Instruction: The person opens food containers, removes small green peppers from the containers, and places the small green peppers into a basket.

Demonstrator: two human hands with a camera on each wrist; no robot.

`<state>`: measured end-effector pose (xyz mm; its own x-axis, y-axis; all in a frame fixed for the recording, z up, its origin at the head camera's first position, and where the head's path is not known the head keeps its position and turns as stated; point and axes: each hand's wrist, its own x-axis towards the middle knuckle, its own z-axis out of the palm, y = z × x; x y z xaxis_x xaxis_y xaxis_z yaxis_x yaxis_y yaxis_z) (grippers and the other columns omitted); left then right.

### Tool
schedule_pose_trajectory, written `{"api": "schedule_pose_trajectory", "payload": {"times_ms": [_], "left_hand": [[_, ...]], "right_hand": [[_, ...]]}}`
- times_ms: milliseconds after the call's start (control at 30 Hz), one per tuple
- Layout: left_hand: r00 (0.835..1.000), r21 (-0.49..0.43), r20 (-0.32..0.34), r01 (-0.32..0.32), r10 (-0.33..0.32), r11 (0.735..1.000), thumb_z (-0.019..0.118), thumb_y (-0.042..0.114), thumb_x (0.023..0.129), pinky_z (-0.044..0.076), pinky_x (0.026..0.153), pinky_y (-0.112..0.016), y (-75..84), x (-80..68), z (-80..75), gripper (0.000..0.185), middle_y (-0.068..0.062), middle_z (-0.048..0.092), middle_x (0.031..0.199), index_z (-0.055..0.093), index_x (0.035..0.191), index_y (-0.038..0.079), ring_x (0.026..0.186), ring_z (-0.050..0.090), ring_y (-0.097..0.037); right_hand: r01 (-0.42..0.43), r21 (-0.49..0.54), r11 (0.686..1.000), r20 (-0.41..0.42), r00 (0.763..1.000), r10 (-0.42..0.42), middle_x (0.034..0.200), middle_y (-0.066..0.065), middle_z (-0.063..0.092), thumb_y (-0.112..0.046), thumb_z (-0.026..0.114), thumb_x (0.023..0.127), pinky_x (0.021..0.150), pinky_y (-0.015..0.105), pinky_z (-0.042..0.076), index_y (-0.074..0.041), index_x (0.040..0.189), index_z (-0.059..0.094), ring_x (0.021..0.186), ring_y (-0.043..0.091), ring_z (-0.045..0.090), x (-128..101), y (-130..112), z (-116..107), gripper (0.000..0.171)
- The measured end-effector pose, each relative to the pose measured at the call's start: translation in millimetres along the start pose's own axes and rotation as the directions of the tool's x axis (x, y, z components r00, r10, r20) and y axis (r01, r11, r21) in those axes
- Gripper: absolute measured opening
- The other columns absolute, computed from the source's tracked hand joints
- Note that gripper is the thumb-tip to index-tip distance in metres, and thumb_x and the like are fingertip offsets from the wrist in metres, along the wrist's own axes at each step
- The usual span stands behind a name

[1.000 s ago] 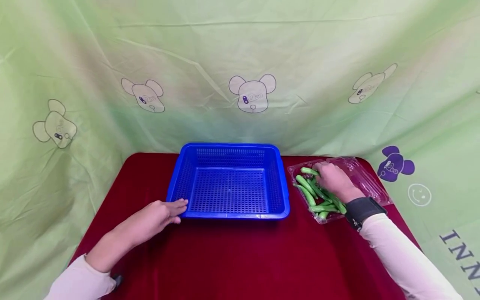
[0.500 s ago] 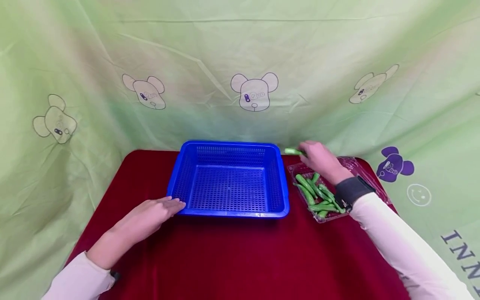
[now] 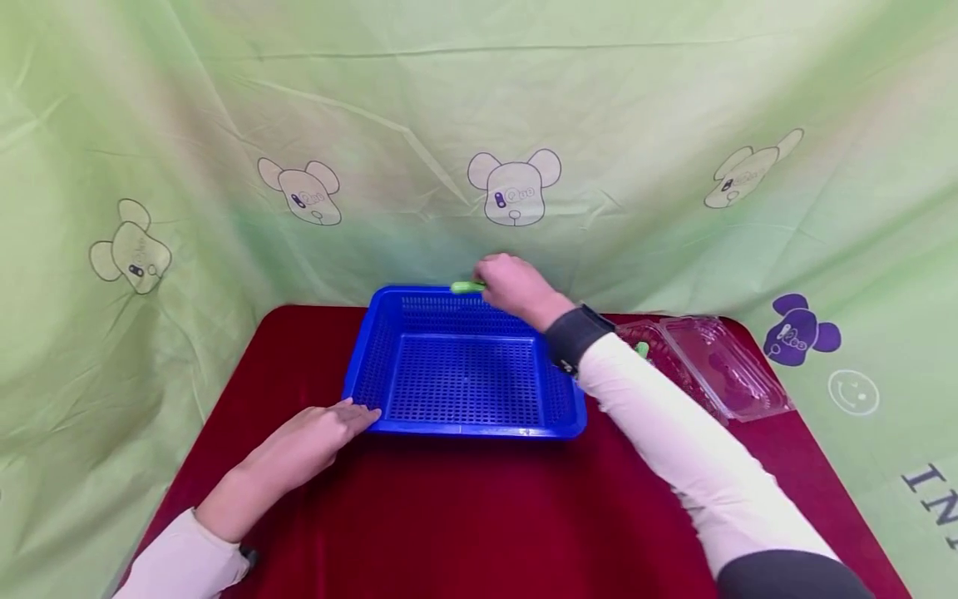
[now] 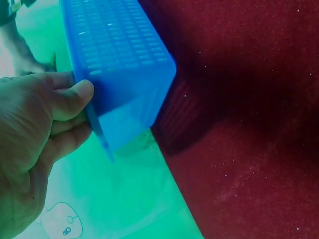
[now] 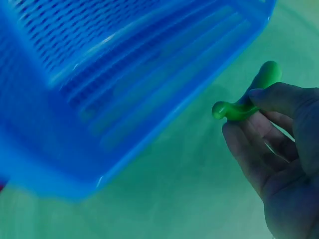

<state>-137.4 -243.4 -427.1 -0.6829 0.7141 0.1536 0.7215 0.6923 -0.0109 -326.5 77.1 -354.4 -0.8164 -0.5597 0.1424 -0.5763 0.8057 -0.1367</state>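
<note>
A blue perforated plastic basket [image 3: 464, 430] stands on the red table. At its near left corner my left hand [image 3: 318, 441] grips the rim, the thumb [image 4: 75, 99] on one side and fingers on the other in the left wrist view. My right hand [image 3: 515, 287] is over the basket's far rim. Between thumb and fingers it pinches a small, curved, glossy green vegetable [image 5: 266, 75], whose end points left in the head view. Inside the basket the slotted floor shows bare.
A clear plastic clamshell box [image 3: 724, 370] lies at the right with its lid folded back. One green vegetable [image 3: 642, 349] shows in it; my right sleeve hides the rest. A green curtain [image 3: 374, 249] with printed bear heads hangs close behind the table.
My right hand has lifted a green vegetable out of the clamshell box and carried it left to the basket's far rim. The left hand stays at the basket's corner.
</note>
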Motion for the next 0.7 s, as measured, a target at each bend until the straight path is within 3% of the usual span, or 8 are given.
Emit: {"api": "schedule_pose_trajectory", "payload": {"times_ms": [100, 200, 467, 700], "left_hand": [[1.000, 0.002, -0.010, 0.000, 0.000, 1.000, 0.072, -0.017, 0.076, 0.061, 0.092, -0.042, -0.9, -0.5, 1.9, 0.054, -0.016, 0.074, 0.124, 0.069, 0.128, 0.000, 0.114, 0.071, -0.034], [1.000, -0.002, -0.021, -0.003, 0.003, 1.000, 0.072, -0.018, 0.076, 0.061, 0.093, -0.042, -1.3, -1.1, 4.3, 0.055, -0.016, 0.073, 0.124, 0.069, 0.128, 0.000, 0.115, 0.071, -0.035], [0.999, -0.023, -0.039, 0.006, -0.007, 1.000, 0.071, -0.019, 0.076, 0.061, 0.091, -0.042, 0.0, -3.3, 9.4, 0.054, -0.018, 0.073, 0.124, 0.070, 0.127, 0.000, 0.114, 0.072, -0.035], [0.998, -0.020, -0.060, 0.007, -0.008, 1.000, 0.071, -0.018, 0.077, 0.061, 0.092, -0.041, -1.3, -2.3, 9.5, 0.052, -0.014, 0.074, 0.123, 0.071, 0.125, 0.001, 0.114, 0.072, -0.033]], "right_hand": [[-0.004, -0.025, 1.000, 0.022, 1.000, 0.005, 0.095, 0.007, 0.072, 0.001, 0.060, 0.086, 0.082, 0.046, 0.061, -0.009, 0.090, 0.069, 0.090, 0.029, 0.070, 18, -19, 16, 0.014], [0.002, -0.030, 1.000, 0.031, 1.000, -0.001, 0.090, 0.006, 0.070, 0.002, 0.062, 0.087, 0.077, 0.046, 0.061, -0.010, 0.085, 0.066, 0.085, 0.028, 0.070, 29, -33, 38, 0.013], [0.093, -0.153, 0.984, 0.029, 0.996, -0.089, 0.101, 0.011, 0.073, -0.003, 0.062, 0.095, 0.078, 0.045, 0.062, -0.008, 0.098, 0.070, 0.093, 0.030, 0.073, 37, -49, 104, 0.010], [0.107, -0.179, 0.978, 0.061, 0.993, -0.097, 0.102, 0.011, 0.075, -0.001, 0.063, 0.094, 0.081, 0.042, 0.062, -0.008, 0.101, 0.072, 0.095, 0.028, 0.073, 38, -53, 130, 0.014]]}}
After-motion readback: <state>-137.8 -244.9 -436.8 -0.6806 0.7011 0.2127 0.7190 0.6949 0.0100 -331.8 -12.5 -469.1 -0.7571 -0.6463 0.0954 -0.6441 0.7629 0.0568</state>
